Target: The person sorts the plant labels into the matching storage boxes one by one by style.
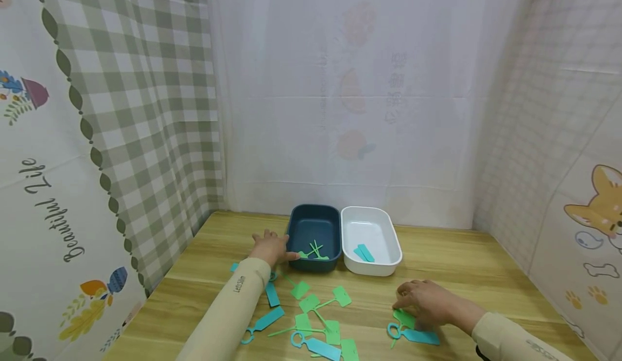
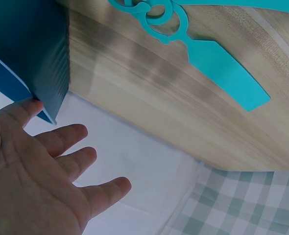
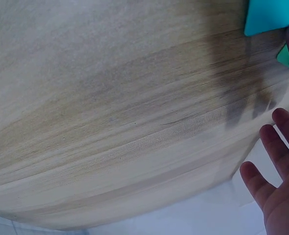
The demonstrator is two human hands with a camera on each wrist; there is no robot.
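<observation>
In the head view my left hand point(image 1: 270, 249) reaches to the left side of a dark blue bin point(image 1: 293, 222). Its fingers are spread, and one fingertip meets the bin's rim in the left wrist view. Several thin green pieces point(image 1: 318, 252) lie inside that bin. My right hand point(image 1: 427, 302) is low over a green tag point(image 1: 404, 318) on the right of the table. A blue ring-ended tag point(image 1: 421, 336) lies against that green tag. The right wrist view shows the thumb by the green tag point(image 3: 286, 58) and other fingers point(image 3: 276, 147) extended; the index fingertip is out of sight there.
A white bin point(image 1: 396, 253) with blue tags point(image 1: 363, 253) in it stands against the dark one. Several green tags point(image 1: 332, 331) and blue tags point(image 1: 318, 347) are scattered on the wooden table point(image 1: 194, 296) in front. Cloth curtains point(image 1: 184, 107) hang at the back and sides.
</observation>
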